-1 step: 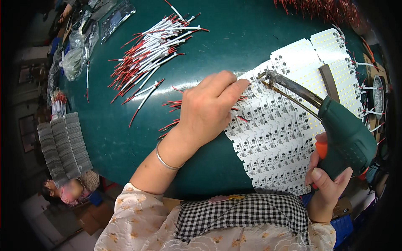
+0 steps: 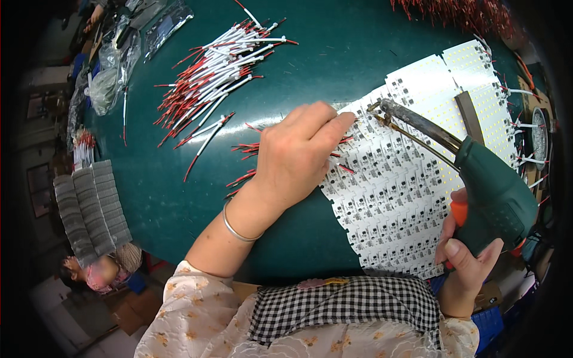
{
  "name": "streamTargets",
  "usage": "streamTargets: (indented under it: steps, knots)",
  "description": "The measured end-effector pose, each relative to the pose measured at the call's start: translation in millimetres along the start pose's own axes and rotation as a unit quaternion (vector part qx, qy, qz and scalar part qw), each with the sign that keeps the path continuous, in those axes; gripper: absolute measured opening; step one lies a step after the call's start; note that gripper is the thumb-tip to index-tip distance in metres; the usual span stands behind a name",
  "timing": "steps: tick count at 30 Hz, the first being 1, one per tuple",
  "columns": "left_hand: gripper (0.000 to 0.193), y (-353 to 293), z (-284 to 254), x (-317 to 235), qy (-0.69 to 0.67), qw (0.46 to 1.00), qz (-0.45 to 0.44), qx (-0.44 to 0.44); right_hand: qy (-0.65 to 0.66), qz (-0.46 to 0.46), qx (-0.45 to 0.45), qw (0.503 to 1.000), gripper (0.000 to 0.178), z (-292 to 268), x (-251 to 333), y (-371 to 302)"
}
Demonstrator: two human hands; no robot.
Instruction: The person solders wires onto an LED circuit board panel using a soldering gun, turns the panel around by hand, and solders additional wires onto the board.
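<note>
My left hand is closed in a pinch at the left edge of the white circuit board panel. Thin wires with red and black ends stick out on both sides of it; the middle of these wires is hidden under the hand. My right hand grips a dark green soldering gun with an orange trigger. Its long darkened tip reaches up and left over the panel, close to my left fingertips. Whether the tip touches the board, I cannot tell.
A pile of white wires with red ends lies at the far left of the green table. On the panel rests a brown strip. More red wires are heaped at the far right. Plastic bags and grey stacked strips are at left.
The soldering gun's tip has shifted very slightly to the right. My left hand stays where it was.
</note>
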State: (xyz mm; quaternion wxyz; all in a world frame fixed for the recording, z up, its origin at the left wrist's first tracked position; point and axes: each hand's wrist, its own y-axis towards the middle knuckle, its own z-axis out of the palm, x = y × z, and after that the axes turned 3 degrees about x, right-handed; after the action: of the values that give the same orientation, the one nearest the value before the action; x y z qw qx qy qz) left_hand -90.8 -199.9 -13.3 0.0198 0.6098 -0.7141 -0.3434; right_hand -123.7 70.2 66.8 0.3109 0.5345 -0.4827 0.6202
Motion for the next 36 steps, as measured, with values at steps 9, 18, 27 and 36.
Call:
streamTargets:
  steps: [9,18,27,36]
  knots:
    - [0.042,-4.1,-2.8,-1.0,0.013,0.999,0.016,0.025,0.0,-0.008,0.017,1.0,0.075,-2.9,-4.9,2.9]
    - [0.045,-5.1,-2.1,-2.0,0.0,1.0,0.007,0.029,0.01,0.002,0.004,1.0,0.073,5.0,-1.8,2.5]
    - [0.048,-4.1,-1.9,-2.3,-0.023,0.999,0.0,0.046,0.002,0.014,0.027,1.0,0.066,2.6,-7.2,1.1]
    - [0.05,-1.7,-3.1,-4.8,-0.032,0.998,-0.018,0.055,0.034,0.058,0.088,0.994,0.042,-4.0,-1.7,1.4]
